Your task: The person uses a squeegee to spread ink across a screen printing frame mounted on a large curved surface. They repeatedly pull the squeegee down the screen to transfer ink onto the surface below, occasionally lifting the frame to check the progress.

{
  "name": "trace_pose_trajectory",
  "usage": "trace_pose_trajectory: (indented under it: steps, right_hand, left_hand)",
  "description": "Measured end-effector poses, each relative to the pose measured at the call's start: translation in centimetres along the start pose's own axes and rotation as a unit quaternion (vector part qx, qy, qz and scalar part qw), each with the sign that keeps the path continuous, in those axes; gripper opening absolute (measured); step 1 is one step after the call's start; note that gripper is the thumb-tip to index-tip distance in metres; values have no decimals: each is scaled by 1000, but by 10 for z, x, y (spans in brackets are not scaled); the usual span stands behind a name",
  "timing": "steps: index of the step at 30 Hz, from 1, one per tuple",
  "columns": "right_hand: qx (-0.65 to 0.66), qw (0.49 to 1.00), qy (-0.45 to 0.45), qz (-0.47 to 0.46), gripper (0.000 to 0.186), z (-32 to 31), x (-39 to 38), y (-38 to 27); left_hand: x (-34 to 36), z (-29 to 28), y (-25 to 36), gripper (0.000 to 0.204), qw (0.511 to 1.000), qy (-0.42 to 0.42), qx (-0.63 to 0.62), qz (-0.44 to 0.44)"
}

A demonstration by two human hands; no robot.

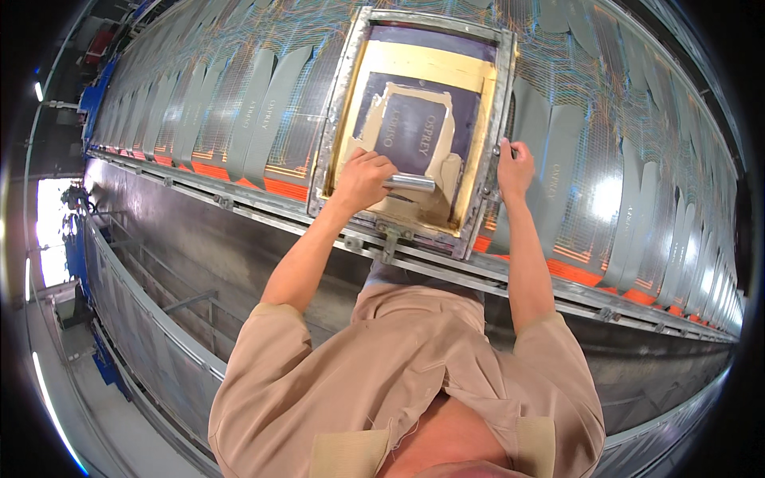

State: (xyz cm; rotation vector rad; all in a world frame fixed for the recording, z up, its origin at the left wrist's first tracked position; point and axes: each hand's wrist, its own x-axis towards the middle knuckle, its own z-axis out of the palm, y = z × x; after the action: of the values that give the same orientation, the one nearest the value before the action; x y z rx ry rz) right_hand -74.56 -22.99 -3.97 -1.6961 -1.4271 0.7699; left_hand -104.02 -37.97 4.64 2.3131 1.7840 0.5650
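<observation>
A screen printing frame (504,88) with a metal border lies on the long table in front of me. Its dark mesh (410,127) carries a lettered stencil, bordered by cream-coloured ink (373,127) and yellowish tape (430,68). My left hand (366,180) is closed around one end of a squeegee (414,183) with a metallic bar, set across the near part of the mesh. On the frame's right side, my right hand (516,166) has its fingers curled at the outer edge; the fingertips are partly hidden.
Grey printed fabric pieces (271,115) with orange ends lie in rows along the table on both sides. A metal rail (311,227) runs along the near edge, with a bracket (390,243) at the frame. Behind me to the left stands another long table (151,279).
</observation>
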Motion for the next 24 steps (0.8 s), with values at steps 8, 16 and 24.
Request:
trace_pose_trajectory:
  steps: [8, 16, 24]
  right_hand:
    - [-66, 997, -7, 32, 33, 27, -13, -22]
    - [-168, 981, -64, 73, 32, 32, -10, -7]
    - [-33, 949, -282, -138, 43, 52, 48, -135]
  left_hand:
    - [-85, -13, -13, 34, 999, -30, 3, 19]
    - [-34, -5, -48, 39, 998, -34, 3, 50]
    - [134, 8, -129, 26, 997, -59, -2, 52]
